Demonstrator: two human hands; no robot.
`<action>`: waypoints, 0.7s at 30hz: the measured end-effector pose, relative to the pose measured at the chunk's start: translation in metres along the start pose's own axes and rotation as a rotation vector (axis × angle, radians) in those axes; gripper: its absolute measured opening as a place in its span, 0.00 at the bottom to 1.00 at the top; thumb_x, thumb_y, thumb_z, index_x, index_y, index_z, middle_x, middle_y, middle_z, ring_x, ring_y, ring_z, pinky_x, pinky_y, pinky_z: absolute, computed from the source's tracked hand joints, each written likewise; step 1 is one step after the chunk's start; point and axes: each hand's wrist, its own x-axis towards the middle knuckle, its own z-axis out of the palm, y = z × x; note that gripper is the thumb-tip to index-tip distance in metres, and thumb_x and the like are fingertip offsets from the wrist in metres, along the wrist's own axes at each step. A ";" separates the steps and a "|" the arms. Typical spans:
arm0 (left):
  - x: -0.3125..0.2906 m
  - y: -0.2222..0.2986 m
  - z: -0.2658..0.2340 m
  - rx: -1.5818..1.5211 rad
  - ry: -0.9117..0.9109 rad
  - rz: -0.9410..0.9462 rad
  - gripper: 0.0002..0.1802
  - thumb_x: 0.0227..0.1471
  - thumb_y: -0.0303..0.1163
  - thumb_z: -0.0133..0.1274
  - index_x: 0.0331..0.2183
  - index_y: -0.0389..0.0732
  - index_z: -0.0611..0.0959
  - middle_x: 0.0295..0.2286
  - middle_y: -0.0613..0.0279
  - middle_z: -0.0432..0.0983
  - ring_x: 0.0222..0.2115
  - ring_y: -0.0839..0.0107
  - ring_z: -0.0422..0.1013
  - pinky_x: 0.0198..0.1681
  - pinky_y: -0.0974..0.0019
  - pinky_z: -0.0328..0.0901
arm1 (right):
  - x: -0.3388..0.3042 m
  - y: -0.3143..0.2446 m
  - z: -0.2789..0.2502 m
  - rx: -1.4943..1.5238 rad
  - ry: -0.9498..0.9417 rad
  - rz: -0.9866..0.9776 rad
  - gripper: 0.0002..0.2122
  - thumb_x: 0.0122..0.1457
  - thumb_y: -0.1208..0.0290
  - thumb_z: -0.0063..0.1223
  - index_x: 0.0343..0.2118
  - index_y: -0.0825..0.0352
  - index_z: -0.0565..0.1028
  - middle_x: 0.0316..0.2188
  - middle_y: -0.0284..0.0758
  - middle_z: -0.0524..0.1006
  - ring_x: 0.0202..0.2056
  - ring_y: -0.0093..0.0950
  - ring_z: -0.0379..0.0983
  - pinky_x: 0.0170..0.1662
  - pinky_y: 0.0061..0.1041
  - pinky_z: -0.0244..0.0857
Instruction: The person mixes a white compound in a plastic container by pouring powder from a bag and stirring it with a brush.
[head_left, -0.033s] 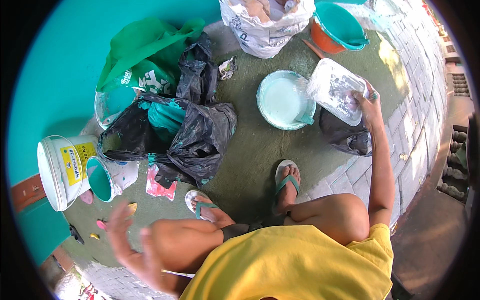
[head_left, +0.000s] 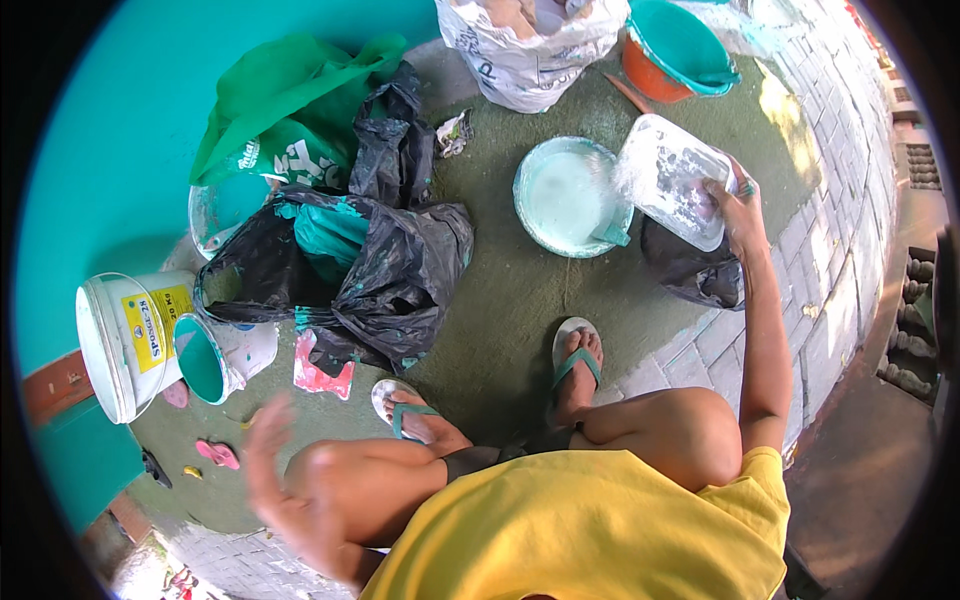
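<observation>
Firmly, the person's right hand (head_left: 742,215) pinches the near end of a clear plastic tub (head_left: 680,165), thumb inside and fingers behind, tilting it so white powder blurs off its far edge over a basin (head_left: 520,207) of pale liquid. Over by the left thigh, the left hand (head_left: 285,490) hangs blurred with fingers spread, gripping nothing I can see. Past the basin sit a white sack (head_left: 530,70) and an orange bucket (head_left: 650,75), while a black plastic bag (head_left: 410,280) slumps to the left.
</observation>
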 end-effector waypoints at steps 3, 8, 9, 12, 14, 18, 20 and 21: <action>-0.008 -0.008 0.038 0.023 -0.279 0.068 0.30 0.37 0.26 0.60 0.47 0.37 0.75 0.43 0.53 0.74 0.42 0.60 0.70 0.47 0.61 0.62 | 0.000 0.004 0.009 -0.038 -0.047 -0.008 0.18 0.55 0.84 0.48 0.51 0.70 0.70 0.37 0.35 0.77 0.32 0.21 0.75 0.28 0.18 0.73; -0.006 -0.007 0.044 0.171 -0.461 0.071 0.30 0.42 0.40 0.63 0.46 0.36 0.75 0.41 0.49 0.74 0.43 0.50 0.71 0.43 0.56 0.67 | -0.006 0.010 -0.001 0.015 -0.077 0.097 0.19 0.55 0.83 0.49 0.52 0.70 0.68 0.40 0.32 0.76 0.36 0.19 0.73 0.34 0.18 0.71; -0.006 -0.006 0.044 0.190 -0.469 0.064 0.30 0.42 0.40 0.63 0.46 0.37 0.75 0.41 0.49 0.74 0.43 0.50 0.71 0.43 0.56 0.67 | -0.007 0.013 -0.004 0.012 -0.069 0.097 0.19 0.55 0.83 0.49 0.52 0.70 0.68 0.40 0.33 0.76 0.36 0.19 0.73 0.34 0.17 0.71; -0.007 -0.006 0.042 0.185 -0.469 0.087 0.32 0.42 0.40 0.62 0.48 0.37 0.74 0.42 0.48 0.74 0.42 0.49 0.71 0.43 0.56 0.67 | -0.011 0.009 -0.005 0.008 -0.037 0.075 0.19 0.55 0.83 0.48 0.52 0.70 0.68 0.39 0.34 0.76 0.35 0.19 0.74 0.32 0.17 0.72; -0.009 -0.004 0.040 0.205 -0.497 0.098 0.32 0.42 0.40 0.62 0.48 0.37 0.73 0.42 0.48 0.74 0.42 0.48 0.71 0.42 0.55 0.67 | -0.015 0.002 -0.002 0.007 -0.005 0.056 0.19 0.55 0.83 0.48 0.51 0.71 0.68 0.37 0.35 0.77 0.33 0.20 0.74 0.30 0.18 0.72; -0.012 -0.006 0.036 0.201 -0.511 0.104 0.32 0.43 0.41 0.61 0.49 0.38 0.72 0.42 0.48 0.73 0.42 0.47 0.70 0.42 0.55 0.67 | -0.010 0.007 -0.011 -0.050 -0.006 0.042 0.20 0.55 0.83 0.48 0.52 0.71 0.68 0.38 0.35 0.77 0.34 0.20 0.75 0.30 0.18 0.73; -0.012 -0.007 0.035 0.201 -0.500 0.119 0.32 0.44 0.41 0.61 0.49 0.38 0.72 0.42 0.47 0.73 0.42 0.48 0.70 0.42 0.54 0.67 | -0.007 0.010 -0.018 -0.060 -0.008 0.030 0.19 0.55 0.83 0.48 0.52 0.71 0.68 0.39 0.35 0.76 0.35 0.21 0.75 0.30 0.18 0.73; -0.013 -0.008 0.035 0.200 -0.495 0.127 0.32 0.44 0.41 0.61 0.49 0.38 0.72 0.42 0.47 0.73 0.42 0.48 0.70 0.42 0.54 0.67 | -0.005 0.010 -0.021 -0.063 0.000 0.027 0.19 0.55 0.83 0.48 0.52 0.71 0.68 0.39 0.35 0.76 0.35 0.21 0.75 0.30 0.18 0.73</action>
